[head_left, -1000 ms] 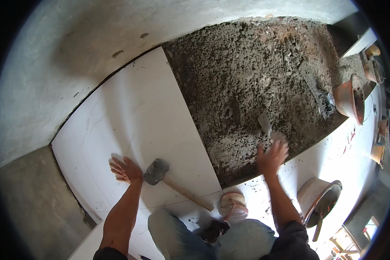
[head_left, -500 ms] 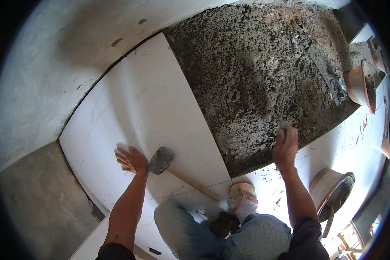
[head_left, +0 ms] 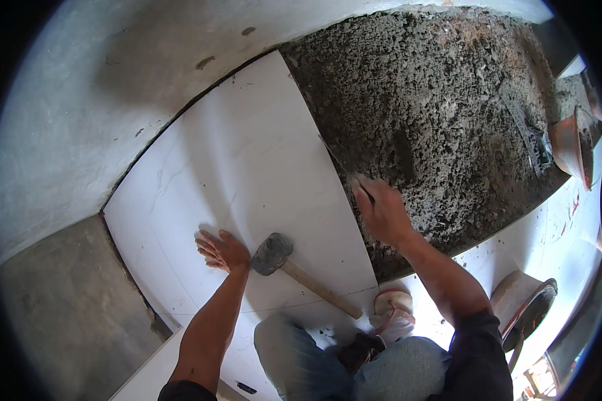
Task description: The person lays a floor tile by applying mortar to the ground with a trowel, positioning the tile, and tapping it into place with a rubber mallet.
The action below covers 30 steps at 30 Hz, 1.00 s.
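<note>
My left hand (head_left: pixel 225 251) lies flat with fingers apart on a large white tile (head_left: pixel 247 154). Just right of it rests a rubber mallet (head_left: pixel 273 254), its dark head toward the hand and its wooden handle pointing down to the right. My right hand (head_left: pixel 381 210) is closed over the wet grey mortar (head_left: pixel 441 120), beside the tile's right edge. Something dark and narrow shows between its thumb and fingers, and a thin line runs from it along the tile edge. What it holds is too blurred to name.
A plastered wall (head_left: pixel 154 73) borders the tile on the far left. A mortar-stained bucket (head_left: pixel 525 301) stands at the right, another bucket (head_left: pixel 572 148) farther back. A round suction cup (head_left: pixel 393 301) lies near my knees. A small black object (head_left: pixel 246 387) lies at the lower edge.
My right hand has swung left across the mortar to the tile's edge. My left hand stays flat on the tile, and the whole view has shifted slightly.
</note>
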Each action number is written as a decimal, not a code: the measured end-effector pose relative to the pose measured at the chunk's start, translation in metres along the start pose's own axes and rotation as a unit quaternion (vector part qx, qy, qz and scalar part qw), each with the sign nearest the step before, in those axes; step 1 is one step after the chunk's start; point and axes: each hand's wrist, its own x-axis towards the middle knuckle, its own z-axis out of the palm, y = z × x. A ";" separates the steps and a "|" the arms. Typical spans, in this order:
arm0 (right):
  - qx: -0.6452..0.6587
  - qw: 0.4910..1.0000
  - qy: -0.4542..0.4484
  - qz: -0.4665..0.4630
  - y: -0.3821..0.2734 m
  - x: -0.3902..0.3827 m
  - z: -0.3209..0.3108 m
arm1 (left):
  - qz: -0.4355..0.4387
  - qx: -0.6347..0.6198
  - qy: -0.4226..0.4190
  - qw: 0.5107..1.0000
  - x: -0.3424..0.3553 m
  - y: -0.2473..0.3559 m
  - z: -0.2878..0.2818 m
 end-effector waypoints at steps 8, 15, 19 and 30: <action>0.031 0.999 0.026 -0.003 -0.005 0.090 0.027 | -0.006 -0.003 -0.023 1.000 -0.002 0.005 -0.004; 0.004 0.999 0.024 0.029 -0.019 0.106 0.033 | -0.005 -0.007 -0.029 1.000 -0.004 0.007 -0.008; -0.005 0.999 0.027 0.028 -0.024 0.108 0.027 | -0.006 -0.013 -0.023 1.000 0.000 0.001 -0.008; 0.000 0.999 0.031 0.015 -0.026 0.153 0.033 | -0.006 -0.025 -0.034 0.999 -0.003 0.004 -0.011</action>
